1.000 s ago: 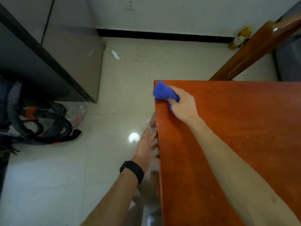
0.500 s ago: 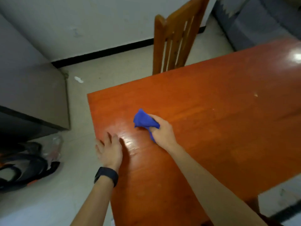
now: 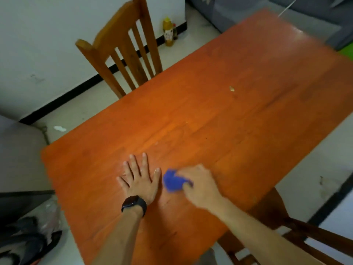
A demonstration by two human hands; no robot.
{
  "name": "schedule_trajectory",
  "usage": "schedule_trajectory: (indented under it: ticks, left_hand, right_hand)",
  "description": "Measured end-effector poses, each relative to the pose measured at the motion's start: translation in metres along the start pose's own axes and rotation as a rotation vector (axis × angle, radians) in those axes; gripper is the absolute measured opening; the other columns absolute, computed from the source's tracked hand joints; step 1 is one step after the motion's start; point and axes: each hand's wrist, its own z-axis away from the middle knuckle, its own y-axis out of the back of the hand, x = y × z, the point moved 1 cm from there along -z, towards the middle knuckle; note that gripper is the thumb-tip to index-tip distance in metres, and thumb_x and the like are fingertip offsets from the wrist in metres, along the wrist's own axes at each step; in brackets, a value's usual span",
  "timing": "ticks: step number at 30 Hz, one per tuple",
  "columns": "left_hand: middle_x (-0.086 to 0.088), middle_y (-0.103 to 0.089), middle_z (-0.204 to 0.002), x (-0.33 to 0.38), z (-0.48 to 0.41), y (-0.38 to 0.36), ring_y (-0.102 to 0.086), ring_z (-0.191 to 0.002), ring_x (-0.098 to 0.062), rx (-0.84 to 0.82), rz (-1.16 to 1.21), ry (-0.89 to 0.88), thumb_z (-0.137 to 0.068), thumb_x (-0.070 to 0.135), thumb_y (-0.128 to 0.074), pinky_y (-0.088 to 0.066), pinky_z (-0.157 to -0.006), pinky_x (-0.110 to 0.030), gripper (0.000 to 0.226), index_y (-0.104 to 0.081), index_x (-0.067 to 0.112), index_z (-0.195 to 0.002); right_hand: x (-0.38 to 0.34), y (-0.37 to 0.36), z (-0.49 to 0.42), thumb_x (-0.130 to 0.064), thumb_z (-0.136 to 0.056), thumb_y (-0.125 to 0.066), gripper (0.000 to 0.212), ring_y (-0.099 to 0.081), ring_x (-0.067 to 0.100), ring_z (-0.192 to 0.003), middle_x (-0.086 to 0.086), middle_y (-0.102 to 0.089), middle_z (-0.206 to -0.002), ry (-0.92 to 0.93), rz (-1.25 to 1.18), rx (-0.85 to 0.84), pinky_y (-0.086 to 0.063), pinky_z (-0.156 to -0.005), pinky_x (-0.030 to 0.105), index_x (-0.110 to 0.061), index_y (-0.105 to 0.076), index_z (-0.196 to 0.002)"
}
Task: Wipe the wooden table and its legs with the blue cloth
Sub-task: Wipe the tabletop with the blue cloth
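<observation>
The orange-brown wooden table [image 3: 219,115] fills the middle of the view. My left hand [image 3: 139,178] lies flat on its top near the front, fingers spread, a black watch on the wrist. Just to its right, my right hand [image 3: 198,185] grips the bunched blue cloth [image 3: 172,181] and presses it against the tabletop. The table's legs are hidden under the top.
A wooden chair [image 3: 124,50] stands at the table's far side, and another chair [image 3: 286,232] at the near right corner. A yellow bottle [image 3: 168,32] sits by the wall. A small crumb [image 3: 231,88] lies on the tabletop. Black hoses [image 3: 24,241] lie on the floor at lower left.
My right hand has dragged the blue cloth from the table's left corner toward the near middle. My left hand came up from the table's edge and now rests flat on top.
</observation>
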Motion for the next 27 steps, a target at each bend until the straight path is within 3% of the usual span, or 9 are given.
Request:
schedule_trajectory:
  ticks: [2,3,6,9,13,15,21,24,27]
  left_hand:
    - [0.008,0.043,-0.152,0.002,-0.002,0.0,0.038,-0.141,-0.02,-0.018,0.004,0.005,-0.091,0.076,-0.011,0.018,-0.115,-0.059,0.071,0.028,0.05,-0.144]
    - [0.008,0.043,-0.151,0.003,-0.003,0.0,0.038,-0.141,-0.02,-0.024,0.004,0.01,-0.09,0.077,-0.012,0.017,-0.115,-0.059,0.072,0.027,0.051,-0.144]
    - [0.007,0.045,-0.15,0.004,-0.003,0.0,0.038,-0.141,-0.021,-0.035,-0.017,0.018,-0.088,0.078,-0.01,0.017,-0.115,-0.059,0.073,0.028,0.05,-0.144]
    - [0.006,0.047,-0.149,0.003,-0.002,0.0,0.037,-0.142,-0.022,-0.023,-0.034,0.015,-0.086,0.079,-0.007,0.017,-0.115,-0.059,0.074,0.029,0.049,-0.143]
    - [0.005,0.044,-0.151,0.003,0.0,0.0,0.036,-0.143,-0.022,-0.024,-0.034,0.02,-0.087,0.079,-0.007,0.017,-0.115,-0.059,0.073,0.029,0.049,-0.144]
    - [0.005,0.044,-0.152,0.003,0.0,0.0,0.036,-0.143,-0.022,-0.013,-0.032,0.011,-0.088,0.079,-0.006,0.017,-0.115,-0.059,0.073,0.029,0.048,-0.143]
    - [0.003,0.043,-0.152,0.003,0.001,0.001,0.035,-0.143,-0.023,-0.015,-0.021,0.017,-0.087,0.079,-0.005,0.016,-0.115,-0.06,0.075,0.028,0.046,-0.146]
    - [0.003,0.042,-0.152,0.001,-0.001,0.0,0.034,-0.144,-0.024,0.006,-0.031,0.012,-0.086,0.079,-0.004,0.014,-0.116,-0.06,0.076,0.027,0.045,-0.146]
    - [0.004,0.042,-0.152,-0.002,-0.001,-0.004,0.034,-0.144,-0.024,0.025,-0.024,0.004,-0.087,0.079,-0.004,0.015,-0.115,-0.06,0.075,0.028,0.045,-0.145]
  right_hand:
    - [-0.022,-0.004,0.027,-0.027,-0.075,-0.049,0.044,-0.061,0.014,-0.099,-0.008,-0.072,-0.107,0.102,-0.092,-0.358,-0.047,-0.095,0.031,-0.033,-0.068,-0.114]
    - [-0.021,0.004,0.026,-0.024,-0.075,-0.052,0.045,-0.06,0.009,-0.099,-0.008,-0.073,-0.108,0.085,-0.2,-0.357,-0.045,-0.096,0.022,-0.033,-0.069,-0.116]
    - [0.035,0.049,-0.011,-0.014,-0.073,-0.052,0.048,-0.057,-0.002,-0.103,0.0,-0.072,-0.114,-0.151,-0.38,0.024,-0.041,-0.098,0.011,-0.019,-0.073,-0.116]
    - [0.12,0.125,-0.038,-0.02,-0.075,-0.048,0.057,-0.06,0.02,-0.119,-0.001,-0.067,-0.127,-0.421,-0.15,0.451,-0.045,-0.104,0.042,-0.026,-0.064,-0.129]
    - [0.157,0.135,-0.016,-0.021,-0.087,-0.045,0.055,-0.046,0.037,-0.125,0.001,-0.052,-0.143,-0.847,0.068,0.557,-0.037,-0.102,0.05,-0.03,-0.048,-0.141]
    - [0.122,0.095,0.008,-0.024,-0.081,-0.044,0.052,-0.052,0.038,-0.115,0.003,-0.059,-0.135,-0.681,0.117,0.568,-0.042,-0.093,0.049,-0.023,-0.058,-0.131]
    - [0.01,0.028,0.051,-0.018,-0.078,-0.049,0.045,-0.058,0.016,-0.109,-0.008,-0.069,-0.119,-0.149,-0.168,-0.256,-0.045,-0.099,0.034,-0.029,-0.07,-0.117]
    - [0.051,0.057,0.011,-0.019,-0.072,-0.049,0.05,-0.063,0.015,-0.111,-0.002,-0.071,-0.118,-0.303,-0.309,0.069,-0.048,-0.1,0.034,-0.022,-0.072,-0.116]
    - [0.103,0.091,-0.015,-0.024,-0.079,-0.049,0.054,-0.056,0.026,-0.12,-0.004,-0.061,-0.133,-0.531,-0.041,0.406,-0.046,-0.101,0.044,-0.026,-0.059,-0.132]
